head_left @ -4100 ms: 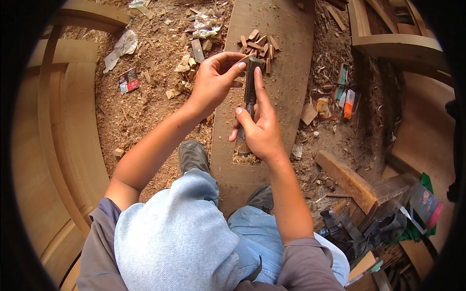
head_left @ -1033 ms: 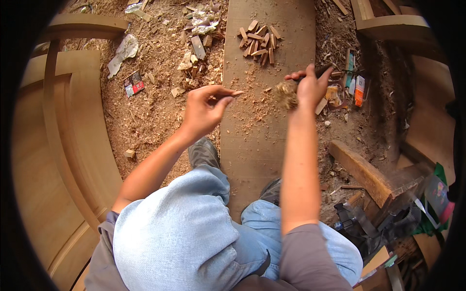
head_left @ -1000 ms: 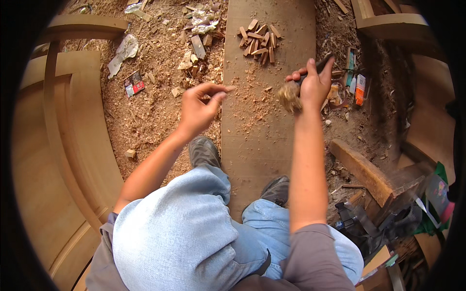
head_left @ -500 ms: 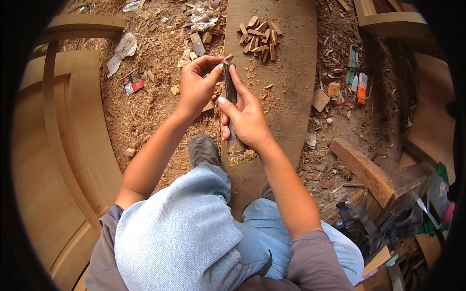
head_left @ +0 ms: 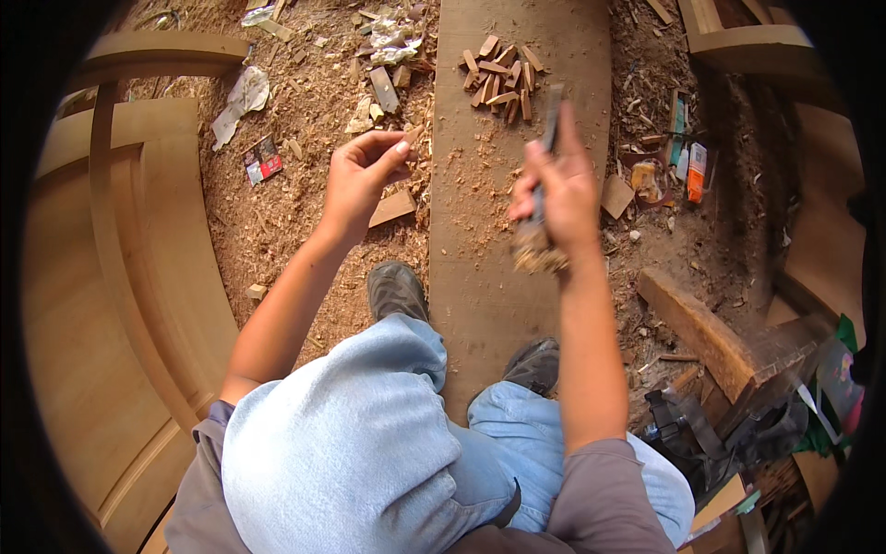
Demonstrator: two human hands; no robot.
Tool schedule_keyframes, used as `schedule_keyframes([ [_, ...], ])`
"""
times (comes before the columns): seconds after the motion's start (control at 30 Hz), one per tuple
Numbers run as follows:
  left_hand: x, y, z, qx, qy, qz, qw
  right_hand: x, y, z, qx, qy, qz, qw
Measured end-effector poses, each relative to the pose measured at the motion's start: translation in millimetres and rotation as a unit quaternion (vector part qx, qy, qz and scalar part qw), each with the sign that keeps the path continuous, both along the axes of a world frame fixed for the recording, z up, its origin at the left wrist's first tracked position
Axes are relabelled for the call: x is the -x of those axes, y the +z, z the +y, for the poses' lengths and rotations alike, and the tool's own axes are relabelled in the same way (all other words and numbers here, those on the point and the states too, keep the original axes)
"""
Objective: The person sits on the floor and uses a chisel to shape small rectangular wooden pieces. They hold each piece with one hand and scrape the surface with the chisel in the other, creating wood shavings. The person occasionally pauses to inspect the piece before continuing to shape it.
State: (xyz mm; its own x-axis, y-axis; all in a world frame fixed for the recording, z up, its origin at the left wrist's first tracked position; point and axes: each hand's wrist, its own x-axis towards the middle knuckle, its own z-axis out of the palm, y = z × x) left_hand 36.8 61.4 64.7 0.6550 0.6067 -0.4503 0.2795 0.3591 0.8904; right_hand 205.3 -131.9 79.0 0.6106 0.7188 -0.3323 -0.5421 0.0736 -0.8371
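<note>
Chisel (head_left: 544,157) | right hand (head_left: 554,198) grip | above plank (head_left: 480,277) | left hand (head_left: 355,180) apart

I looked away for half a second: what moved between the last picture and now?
The hands have parted. The right hand swung out rightward, still gripping the chisel-like tool. The left hand drew back left, fingers pinched; I cannot tell if it holds anything. The plank, the pile of small wood pieces and both shoes stayed put.
</note>
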Motion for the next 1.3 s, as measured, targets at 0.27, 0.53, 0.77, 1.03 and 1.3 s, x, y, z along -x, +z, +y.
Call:
schedule_keyframes([
  [0.27,-31,2,-16,-0.027,0.022,-0.052,0.998,66,18,29,-0.013,0.157,0.143,0.977],
  [0.53,-30,17,-28,-0.266,-0.106,0.017,0.958,50,32,54,0.164,-0.028,0.135,0.977],
  [0.77,-5,19,-18,-0.031,0.005,0.027,0.999,-22,-7,-7,0.13,-0.091,-0.004,0.987],
  [1.03,-37,8,-13,0.004,0.035,-0.048,0.998,53,26,24,0.03,0.135,0.1,0.985],
  [1.3,-44,6,-14,-0.173,-0.026,-0.04,0.984,71,12,25,-0.005,0.107,0.138,0.985],
])
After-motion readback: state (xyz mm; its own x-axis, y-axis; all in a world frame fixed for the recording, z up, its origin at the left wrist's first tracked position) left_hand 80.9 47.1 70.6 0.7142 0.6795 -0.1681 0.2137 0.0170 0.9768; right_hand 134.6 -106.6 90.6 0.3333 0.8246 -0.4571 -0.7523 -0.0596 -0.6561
